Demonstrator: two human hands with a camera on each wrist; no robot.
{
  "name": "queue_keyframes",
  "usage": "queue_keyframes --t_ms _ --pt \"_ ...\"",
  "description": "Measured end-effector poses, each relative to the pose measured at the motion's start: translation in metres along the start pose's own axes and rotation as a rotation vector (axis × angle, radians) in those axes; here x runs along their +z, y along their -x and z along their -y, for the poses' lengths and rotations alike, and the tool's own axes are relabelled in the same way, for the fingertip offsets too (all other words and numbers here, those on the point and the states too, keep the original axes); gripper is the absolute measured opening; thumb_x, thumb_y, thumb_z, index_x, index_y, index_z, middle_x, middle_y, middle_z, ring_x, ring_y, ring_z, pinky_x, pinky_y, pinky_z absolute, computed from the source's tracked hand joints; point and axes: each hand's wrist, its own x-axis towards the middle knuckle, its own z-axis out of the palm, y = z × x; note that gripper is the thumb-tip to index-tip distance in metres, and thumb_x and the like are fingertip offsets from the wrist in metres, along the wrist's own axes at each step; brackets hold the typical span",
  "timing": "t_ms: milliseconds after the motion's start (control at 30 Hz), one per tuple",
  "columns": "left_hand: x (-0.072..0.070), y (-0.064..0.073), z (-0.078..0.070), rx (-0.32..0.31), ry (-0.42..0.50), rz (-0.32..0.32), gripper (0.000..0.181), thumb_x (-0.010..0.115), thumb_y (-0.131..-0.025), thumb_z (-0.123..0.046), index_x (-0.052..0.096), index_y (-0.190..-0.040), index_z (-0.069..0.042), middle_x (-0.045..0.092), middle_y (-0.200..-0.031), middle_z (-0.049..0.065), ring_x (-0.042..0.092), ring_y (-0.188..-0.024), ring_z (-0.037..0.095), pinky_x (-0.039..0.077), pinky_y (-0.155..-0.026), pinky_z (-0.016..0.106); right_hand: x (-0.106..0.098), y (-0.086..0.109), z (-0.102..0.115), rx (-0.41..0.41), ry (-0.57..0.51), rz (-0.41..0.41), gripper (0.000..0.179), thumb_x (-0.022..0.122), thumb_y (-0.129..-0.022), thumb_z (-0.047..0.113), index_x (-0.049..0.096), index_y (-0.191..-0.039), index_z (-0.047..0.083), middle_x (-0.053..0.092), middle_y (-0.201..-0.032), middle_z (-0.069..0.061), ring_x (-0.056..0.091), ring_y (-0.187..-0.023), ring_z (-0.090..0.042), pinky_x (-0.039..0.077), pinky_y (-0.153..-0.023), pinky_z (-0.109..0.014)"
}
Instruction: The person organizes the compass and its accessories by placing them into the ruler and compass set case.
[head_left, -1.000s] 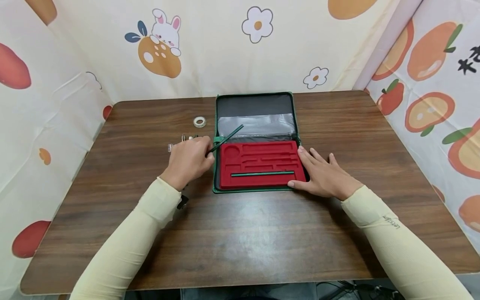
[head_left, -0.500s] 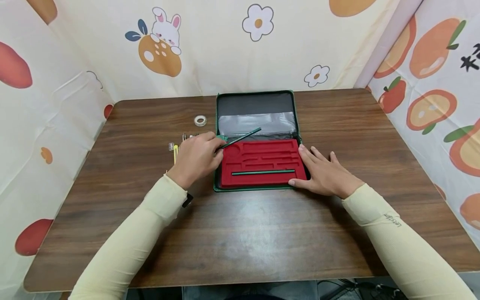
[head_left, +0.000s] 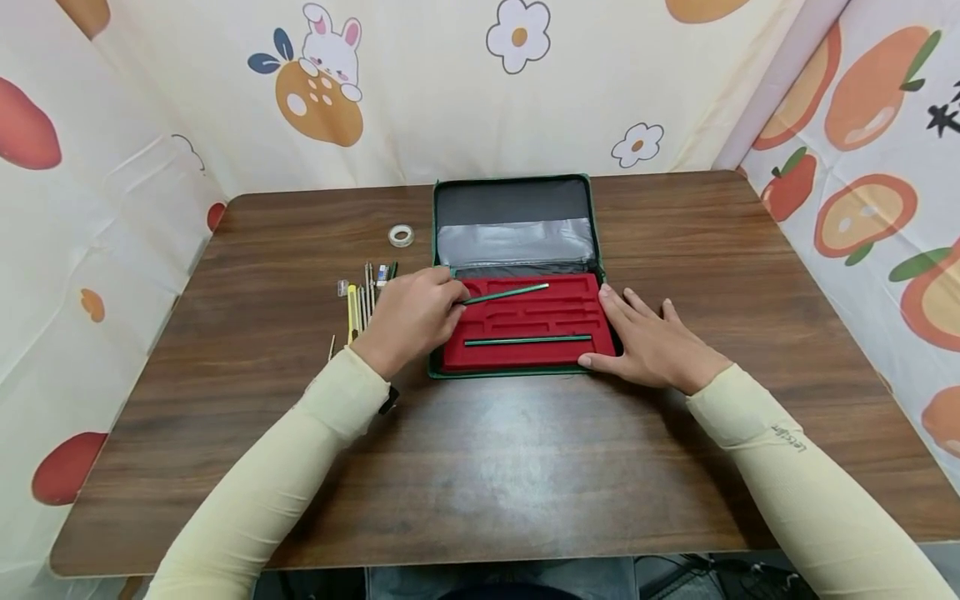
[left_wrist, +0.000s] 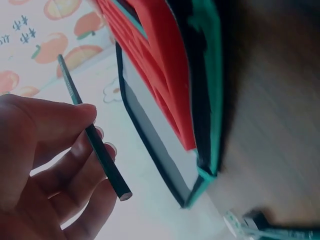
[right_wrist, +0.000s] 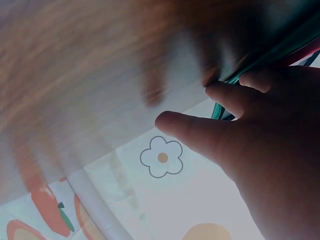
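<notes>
The left hand [head_left: 416, 321] pinches one slim dark-green pencil [head_left: 513, 293] between thumb and fingers, a grip seemingly suited to its thin shaft, above the red moulded tray [head_left: 517, 358], where a second matching pencil [head_left: 528, 340] lies along the front. The right hand [head_left: 652, 342], fingers spread, rests at the tray's right edge, likely steadying the single green-edged zip case [head_left: 517, 200]

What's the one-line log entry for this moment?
left hand: pinches green pencil over red tray | right hand: fingers spread at tray's right edge | second pencil: lying on tray near front | case: open
</notes>
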Motion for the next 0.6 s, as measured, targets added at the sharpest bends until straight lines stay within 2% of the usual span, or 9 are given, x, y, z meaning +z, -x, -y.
queue_keyframes --t_ms 200,467,600 --pt "0.003 -0.012 -0.018 0.019 -0.01 0.128 0.01 0.07 -0.091 -0.02 0.076 -0.097 -0.014 0.065 -0.09 0.004 0.065 -0.081 0.018 0.057 -0.064 0.039 0.0 0.0 -0.001 0.001 0.002 -0.003 0.114 0.042 -0.083 0.086 0.008 -0.162 0.012 0.011 -0.167 -0.008 0.009 -0.152 -0.038 0.002 -0.109 -0.074" --pt "0.008 -0.023 -0.032 0.037 -0.011 0.185 0.01 0.066 -0.093 -0.02 0.076 -0.095 -0.017 0.065 -0.091 0.003 0.066 -0.084 0.019 0.057 -0.065 0.041 0.001 -0.001 -0.002 -0.003 0.005 -0.006 0.113 0.041 -0.083 0.086 0.008 -0.162 0.012 0.011 -0.167 -0.008 0.01 -0.151 -0.038 0.003 -0.109 -0.075" --pt "0.012 -0.025 -0.038 0.039 0.007 0.234 0.011 0.069 -0.091 -0.021 0.077 -0.097 -0.017 0.066 -0.092 0.002 0.066 -0.085 0.017 0.057 -0.067 0.039 0.0 -0.001 -0.002 -0.003 0.012 -0.003 0.113 0.041 -0.083 0.086 0.007 -0.162 0.012 0.012 -0.167 -0.008 0.01 -0.151 -0.038 0.003 -0.109 -0.075"
